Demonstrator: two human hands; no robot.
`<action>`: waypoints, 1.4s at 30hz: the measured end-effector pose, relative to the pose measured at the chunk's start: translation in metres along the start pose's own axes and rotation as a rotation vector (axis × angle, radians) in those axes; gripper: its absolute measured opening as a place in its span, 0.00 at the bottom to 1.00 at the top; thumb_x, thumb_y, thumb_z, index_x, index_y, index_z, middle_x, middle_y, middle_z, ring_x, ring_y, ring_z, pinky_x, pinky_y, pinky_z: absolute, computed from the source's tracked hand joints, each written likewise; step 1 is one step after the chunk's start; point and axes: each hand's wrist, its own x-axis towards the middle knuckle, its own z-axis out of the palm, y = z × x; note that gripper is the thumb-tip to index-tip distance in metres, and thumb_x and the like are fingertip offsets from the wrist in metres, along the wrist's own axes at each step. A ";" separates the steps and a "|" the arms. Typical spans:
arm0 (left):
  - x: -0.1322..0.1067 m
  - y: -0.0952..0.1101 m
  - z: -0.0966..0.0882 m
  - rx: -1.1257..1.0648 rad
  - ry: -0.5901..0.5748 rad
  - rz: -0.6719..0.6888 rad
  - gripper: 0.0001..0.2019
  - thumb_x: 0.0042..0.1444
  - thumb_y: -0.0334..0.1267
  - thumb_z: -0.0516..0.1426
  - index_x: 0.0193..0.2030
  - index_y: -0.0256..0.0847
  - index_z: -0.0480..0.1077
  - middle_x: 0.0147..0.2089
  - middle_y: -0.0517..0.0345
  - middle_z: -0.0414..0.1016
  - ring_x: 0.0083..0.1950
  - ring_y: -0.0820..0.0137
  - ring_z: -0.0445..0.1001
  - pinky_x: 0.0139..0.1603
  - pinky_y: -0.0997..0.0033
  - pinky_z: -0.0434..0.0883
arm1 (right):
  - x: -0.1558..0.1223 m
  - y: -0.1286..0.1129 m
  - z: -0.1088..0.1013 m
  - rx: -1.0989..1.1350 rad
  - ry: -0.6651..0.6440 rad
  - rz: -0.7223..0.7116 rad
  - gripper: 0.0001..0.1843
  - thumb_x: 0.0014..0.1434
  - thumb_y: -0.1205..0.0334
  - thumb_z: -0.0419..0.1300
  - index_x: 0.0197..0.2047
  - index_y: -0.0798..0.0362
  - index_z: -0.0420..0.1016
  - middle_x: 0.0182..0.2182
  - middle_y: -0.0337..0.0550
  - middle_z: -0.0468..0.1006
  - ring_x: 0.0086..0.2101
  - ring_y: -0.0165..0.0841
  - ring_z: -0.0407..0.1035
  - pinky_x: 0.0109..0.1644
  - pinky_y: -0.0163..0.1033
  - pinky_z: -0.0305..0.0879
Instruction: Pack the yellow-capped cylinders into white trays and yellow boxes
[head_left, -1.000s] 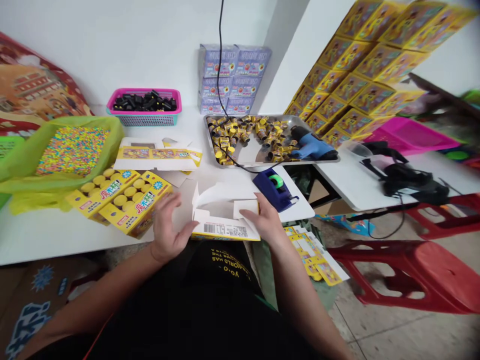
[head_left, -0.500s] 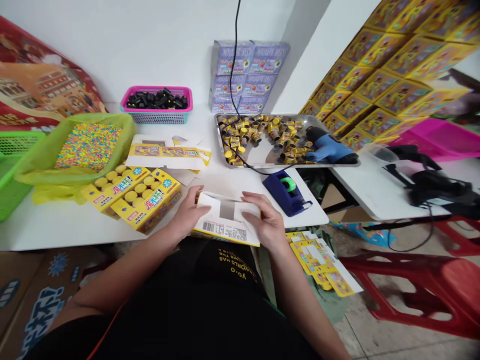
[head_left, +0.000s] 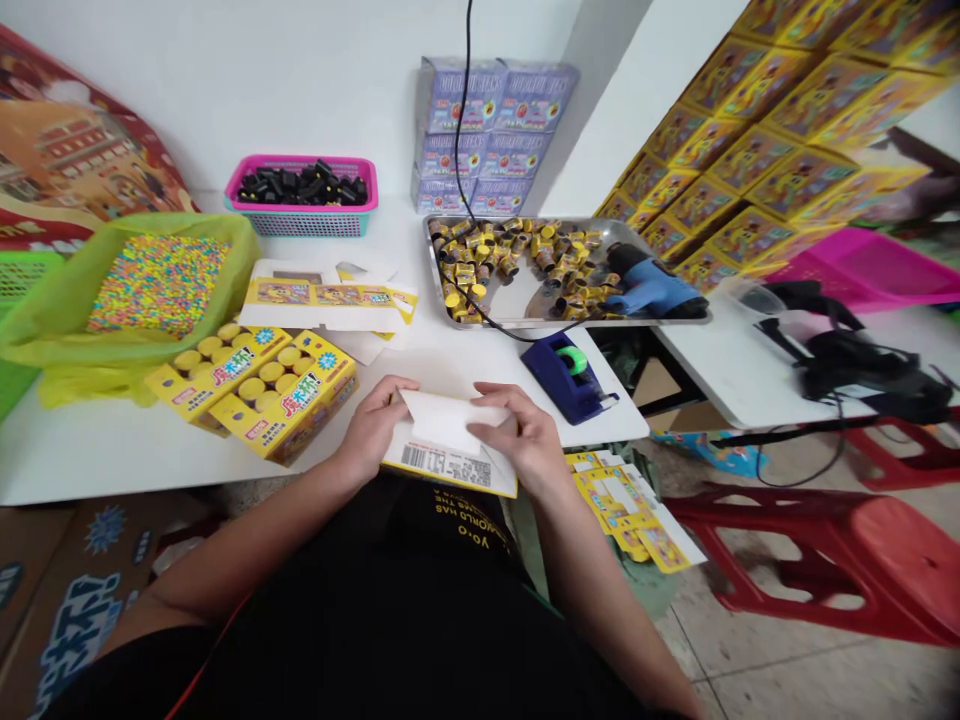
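At the near edge of the white table (head_left: 150,460), we record the left hand (head_left: 371,428) and right hand (head_left: 521,435) curled around a yellow-and-white cardboard carton (head_left: 446,468), pressing its white flap (head_left: 442,420); fingers hide the flap's ends

**From my head, looking down**
The camera faces forward and down, close above my left hand (head_left: 371,428) and right hand (head_left: 523,435).

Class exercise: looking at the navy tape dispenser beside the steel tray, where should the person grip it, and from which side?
Grip the navy tape dispenser by its long base, coming from above with the right hand. It lies flat on the white table, with the tape roll upright in the middle, so the base's sides probably offer the clearest hold.
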 end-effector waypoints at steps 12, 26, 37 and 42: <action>0.012 -0.002 -0.002 0.206 -0.086 0.079 0.17 0.38 0.38 0.69 0.37 0.40 0.73 0.32 0.60 0.76 0.34 0.68 0.73 0.36 0.70 0.69 | 0.002 -0.006 -0.008 -0.498 -0.081 -0.117 0.16 0.50 0.61 0.68 0.45 0.47 0.80 0.38 0.43 0.78 0.35 0.38 0.75 0.43 0.45 0.72; -0.016 0.016 0.002 -0.233 -0.256 -0.226 0.22 0.34 0.47 0.72 0.32 0.37 0.72 0.27 0.59 0.74 0.27 0.71 0.72 0.28 0.73 0.68 | -0.028 0.005 -0.024 0.296 0.116 0.315 0.32 0.56 0.30 0.60 0.44 0.50 0.81 0.43 0.50 0.83 0.45 0.45 0.77 0.49 0.48 0.73; -0.064 0.087 -0.009 -0.112 -0.667 0.194 0.32 0.41 0.46 0.74 0.52 0.42 0.72 0.48 0.51 0.79 0.43 0.60 0.79 0.41 0.65 0.75 | -0.031 -0.071 -0.081 0.521 -0.405 0.445 0.16 0.42 0.51 0.77 0.29 0.53 0.81 0.25 0.42 0.80 0.24 0.34 0.72 0.29 0.38 0.69; -0.038 0.063 -0.015 -0.083 -0.450 0.712 0.45 0.46 0.73 0.61 0.65 0.46 0.69 0.70 0.46 0.64 0.68 0.47 0.65 0.65 0.52 0.68 | -0.009 -0.089 -0.079 0.149 -0.339 -0.218 0.08 0.55 0.58 0.72 0.30 0.50 0.81 0.28 0.41 0.80 0.31 0.34 0.74 0.46 0.45 0.74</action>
